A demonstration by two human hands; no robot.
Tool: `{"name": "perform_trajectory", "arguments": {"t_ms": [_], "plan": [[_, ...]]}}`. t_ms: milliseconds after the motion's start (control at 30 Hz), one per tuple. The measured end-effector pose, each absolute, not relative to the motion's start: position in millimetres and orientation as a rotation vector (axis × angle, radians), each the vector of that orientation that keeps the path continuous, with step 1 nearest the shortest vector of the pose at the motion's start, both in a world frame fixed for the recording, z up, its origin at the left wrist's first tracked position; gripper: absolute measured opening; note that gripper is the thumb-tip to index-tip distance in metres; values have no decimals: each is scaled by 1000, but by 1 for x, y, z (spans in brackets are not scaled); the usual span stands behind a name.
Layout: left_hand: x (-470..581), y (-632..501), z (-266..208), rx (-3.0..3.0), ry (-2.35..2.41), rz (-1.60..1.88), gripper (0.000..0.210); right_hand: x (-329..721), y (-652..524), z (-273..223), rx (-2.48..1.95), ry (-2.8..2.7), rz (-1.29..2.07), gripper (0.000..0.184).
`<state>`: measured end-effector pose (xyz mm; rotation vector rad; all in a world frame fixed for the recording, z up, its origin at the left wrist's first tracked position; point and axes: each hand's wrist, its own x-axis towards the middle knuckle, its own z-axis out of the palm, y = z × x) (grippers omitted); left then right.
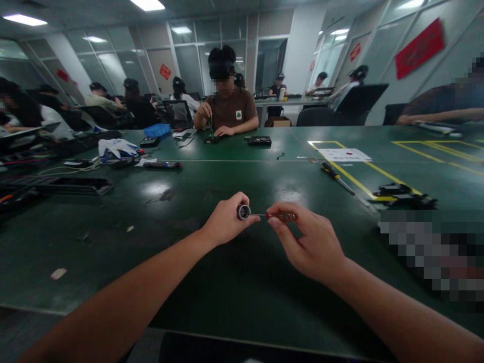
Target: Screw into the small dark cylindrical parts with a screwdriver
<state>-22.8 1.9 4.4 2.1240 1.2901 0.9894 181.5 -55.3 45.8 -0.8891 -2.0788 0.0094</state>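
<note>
A green worktop [113, 242] spans the foreground; a person in a brown shirt [239, 103] sits at its far edge. Above its near half, the right hand [312, 242] pinches and the left hand [226, 222] curls, thumb extended. The right grips a small screwdriver [286, 216]; the left, a short hollow cylinder [244, 212], its open end toward the camera. The shaft points at the cylinder's right side; contact is unclear.
</note>
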Motion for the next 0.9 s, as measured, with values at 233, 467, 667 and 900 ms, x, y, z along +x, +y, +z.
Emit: {"name": "perform_trajectory", "arguments": {"t_ms": [233, 467, 667, 900], "plan": [[-24, 3, 6, 2160, 1279, 1047, 25, 181, -56, 44, -840, -2097, 21, 12], [-25, 5, 3, 2189, 1272, 1083, 16, 185, -63, 48, -855, -2003, 21, 11], [-25, 4, 1, 2219, 1230, 1078, 12, 183, -58, 43, -806, -2089, 29, 12], [-24, 5, 1, 2211, 1199, 1066, 13, 182, -59, 44, -793, -2085, 41, 13]]}}
